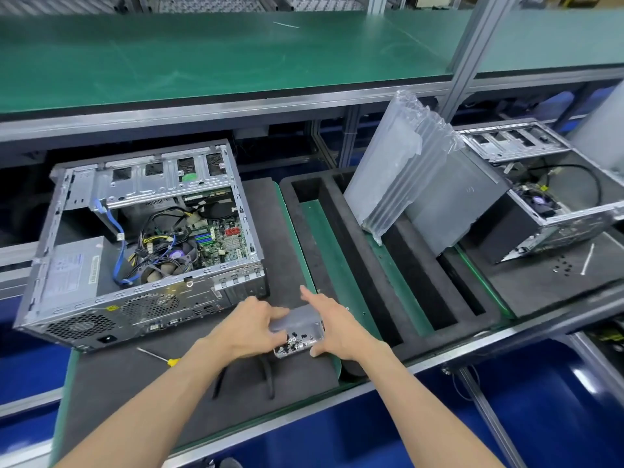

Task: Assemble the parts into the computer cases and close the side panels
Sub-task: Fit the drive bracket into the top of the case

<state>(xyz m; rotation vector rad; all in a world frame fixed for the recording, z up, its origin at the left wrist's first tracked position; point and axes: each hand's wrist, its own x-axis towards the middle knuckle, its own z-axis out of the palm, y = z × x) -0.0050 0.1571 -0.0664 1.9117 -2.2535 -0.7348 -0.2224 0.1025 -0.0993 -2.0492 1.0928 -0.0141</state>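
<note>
A: Which step is this?
B: Fetching screws, probably. Both hands, left hand (251, 327) and right hand (332, 327), grip the clear screw box (299, 336) on the desk (141, 393), before the open computer case (141, 238).
A: Next?
B: Open it and pick one screw.

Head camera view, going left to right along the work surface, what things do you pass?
Open computer case → yellow-handled screwdriver → clear screw box held between both hands → black foam tray → air-cushion bag → second open case → white-handled tool.
</note>
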